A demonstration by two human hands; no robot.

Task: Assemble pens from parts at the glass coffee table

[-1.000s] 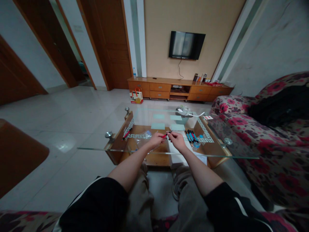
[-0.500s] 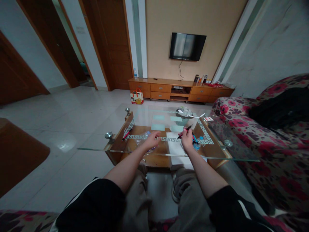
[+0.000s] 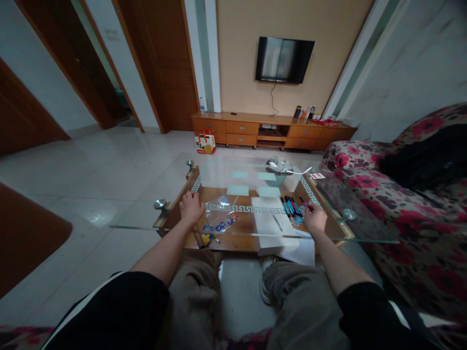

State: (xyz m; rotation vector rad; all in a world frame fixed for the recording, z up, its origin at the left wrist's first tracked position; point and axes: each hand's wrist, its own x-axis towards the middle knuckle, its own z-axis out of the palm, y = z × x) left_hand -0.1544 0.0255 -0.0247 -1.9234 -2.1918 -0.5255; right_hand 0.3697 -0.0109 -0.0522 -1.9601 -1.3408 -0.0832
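Observation:
My right hand point(image 3: 315, 218) pinches a dark marker pen point(image 3: 302, 201) with a reddish part, beside a row of several blue, black and red marker pens point(image 3: 291, 206) on the glass table point(image 3: 219, 170). At the table's left side my left hand point(image 3: 191, 208) is closed, its fingers bent down to the glass; what they grip is hidden. A clear plastic bag point(image 3: 221, 210) with blue and red print lies just right of it. Between the hands, a slim pen point(image 3: 278, 222) shows over a white box-like stack point(image 3: 268, 228).
A wastebasket point(image 3: 276, 179) shows past the table's far side. White paper point(image 3: 301, 250) and a small yellow-and-blue item point(image 3: 206, 238) show near the front. Metal glass supports point(image 3: 159, 204) stand at the corners. A floral sofa point(image 3: 365, 165) is at right, a TV cabinet point(image 3: 241, 129) ahead.
My left hand has moved left, over where a red-and-black pen lay. My right hand has moved right, from above the white stack to the right end of the marker row.

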